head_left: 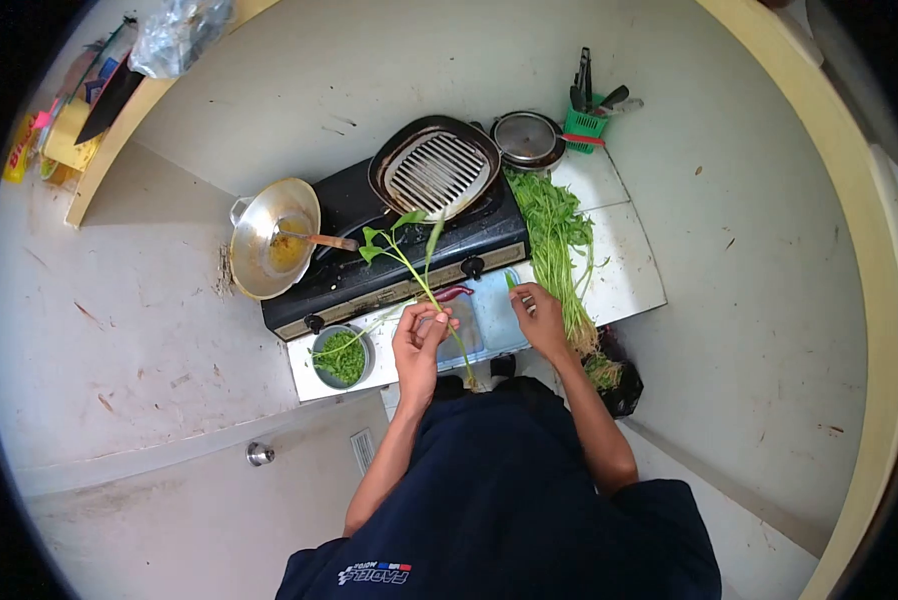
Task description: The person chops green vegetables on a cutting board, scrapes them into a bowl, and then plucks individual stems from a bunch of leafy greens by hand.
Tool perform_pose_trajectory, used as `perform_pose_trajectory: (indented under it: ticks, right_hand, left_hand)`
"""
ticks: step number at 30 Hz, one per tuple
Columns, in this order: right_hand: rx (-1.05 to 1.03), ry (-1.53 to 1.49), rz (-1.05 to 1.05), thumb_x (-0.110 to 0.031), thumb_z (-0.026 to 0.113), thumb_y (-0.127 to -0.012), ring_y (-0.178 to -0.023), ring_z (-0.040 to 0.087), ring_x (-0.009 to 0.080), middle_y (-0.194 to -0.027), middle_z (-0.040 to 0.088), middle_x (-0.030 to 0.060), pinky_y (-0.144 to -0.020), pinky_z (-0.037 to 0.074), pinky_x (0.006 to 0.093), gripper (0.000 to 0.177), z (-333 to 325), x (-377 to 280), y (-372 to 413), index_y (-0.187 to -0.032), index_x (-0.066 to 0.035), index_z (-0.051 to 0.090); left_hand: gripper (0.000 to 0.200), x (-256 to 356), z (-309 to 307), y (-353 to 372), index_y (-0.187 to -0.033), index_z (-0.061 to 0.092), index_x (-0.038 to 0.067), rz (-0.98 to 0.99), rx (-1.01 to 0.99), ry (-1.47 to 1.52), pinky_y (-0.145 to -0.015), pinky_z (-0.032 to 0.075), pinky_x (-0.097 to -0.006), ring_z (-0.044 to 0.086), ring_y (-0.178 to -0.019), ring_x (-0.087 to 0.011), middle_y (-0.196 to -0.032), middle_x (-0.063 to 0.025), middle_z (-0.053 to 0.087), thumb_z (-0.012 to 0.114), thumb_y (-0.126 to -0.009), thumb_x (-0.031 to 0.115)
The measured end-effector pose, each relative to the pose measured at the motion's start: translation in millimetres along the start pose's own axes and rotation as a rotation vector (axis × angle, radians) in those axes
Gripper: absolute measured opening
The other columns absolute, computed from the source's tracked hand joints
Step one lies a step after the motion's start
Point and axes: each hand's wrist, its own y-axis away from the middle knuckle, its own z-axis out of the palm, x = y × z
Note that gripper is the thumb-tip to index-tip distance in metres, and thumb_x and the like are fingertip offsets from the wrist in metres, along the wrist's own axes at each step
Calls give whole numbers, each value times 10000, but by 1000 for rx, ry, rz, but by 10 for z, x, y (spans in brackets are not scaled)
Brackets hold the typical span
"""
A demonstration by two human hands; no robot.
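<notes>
My left hand (421, 347) is closed round a long water spinach stem (416, 272), its leaves reaching up over the stove and its root end hanging below the hand. Between the thumb and fingers of my right hand (541, 318) is a small green leaf (511, 280). Below both hands lies a light blue tray (499, 310), and a dark red chili-like piece (453, 293) shows behind the left hand. A grey bowl (367, 372) of picked greens (340, 357) stands left of that hand. To the right lies a big rooted bunch of water spinach (559, 235).
A gas stove (409, 270) carries a grill pan (434, 165) and a wok (254, 245) with a wooden-handled spatula (324, 240). Behind are a lidded pan (527, 138) and a green utensil basket (586, 125). A black bag (627, 390) with scraps sits low right.
</notes>
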Motion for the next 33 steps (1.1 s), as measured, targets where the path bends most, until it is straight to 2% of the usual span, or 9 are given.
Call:
perform_pose_trajectory:
  ticks: [4,6,9,13,16,25,28,31,33]
  right_hand:
    - [-60,-379,4,-174,632,-1006,-844,664,128,-985,722,57,-744,510,272,197,-296,-928,93,-1151,-56,693]
    - [-103,-495,5,-185,611,-1028,-897,646,110,-1027,711,43,-778,506,270,234,-398,-1243,109,-1197,-37,676]
    - [-94,-602,-58,-162,621,-1027,-931,632,89,-1066,698,52,-793,496,249,223,-419,-1508,84,-1178,-5,667]
    - [-101,-691,23,-69,671,-983,-974,638,87,-1068,698,63,-861,518,250,169,-350,-1437,52,-1130,13,666]
    - [-79,-693,-33,-108,677,-983,-917,655,102,-1035,696,56,-767,524,251,187,-318,-1392,55,-1126,13,679]
    - [-29,-461,-179,-70,712,-934,-931,673,160,-1028,688,98,-779,540,288,124,-294,-1390,65,-1043,-13,727]
    - [28,-260,-367,-49,733,-898,-903,676,198,-997,681,115,-752,538,306,151,-272,-1332,62,-1045,-18,735]
    - [23,-238,-350,-29,745,-871,-875,672,230,-973,676,125,-738,533,319,186,-252,-1314,89,-1056,-24,738]
    - [31,-232,-330,-15,734,-884,-877,668,213,-968,672,112,-771,529,309,144,-260,-1317,98,-1027,-21,742]
  left_hand:
    - [174,28,128,-65,-1141,583,9,47,-105,-51,-902,530,-327,672,-969,-172,-1039,-85,674,644,-985,56]
    - [183,30,197,-79,-1144,584,3,77,-166,-76,-907,529,-328,668,-968,-169,-1026,-85,675,648,-978,46]
    - [237,7,270,-70,-1184,580,-6,129,-266,-117,-916,526,-323,656,-973,-159,-1025,-83,675,655,-960,8]
    - [314,-1,317,-56,-1258,554,-6,86,-344,-100,-922,535,-320,653,-983,-159,-1074,-84,658,640,-957,-33]
    - [222,54,353,-66,-1198,578,-7,98,-345,-67,-878,556,-298,665,-967,-139,-1071,-76,657,638,-987,23]
    - [144,67,305,-213,-1136,613,29,-104,-264,203,-930,571,-384,658,-979,-159,-1049,-66,662,593,-1031,125]
    - [103,146,322,-220,-1103,617,59,-207,-229,305,-965,553,-393,658,-997,-152,-1028,-54,663,597,-1026,125]
    - [88,99,292,-251,-1091,620,79,-263,-251,376,-988,537,-399,655,-1028,-150,-1043,-48,668,596,-1024,131]
    - [93,24,281,-264,-1099,621,81,-300,-238,441,-988,536,-398,653,-1050,-158,-1072,-46,672,595,-1024,130]
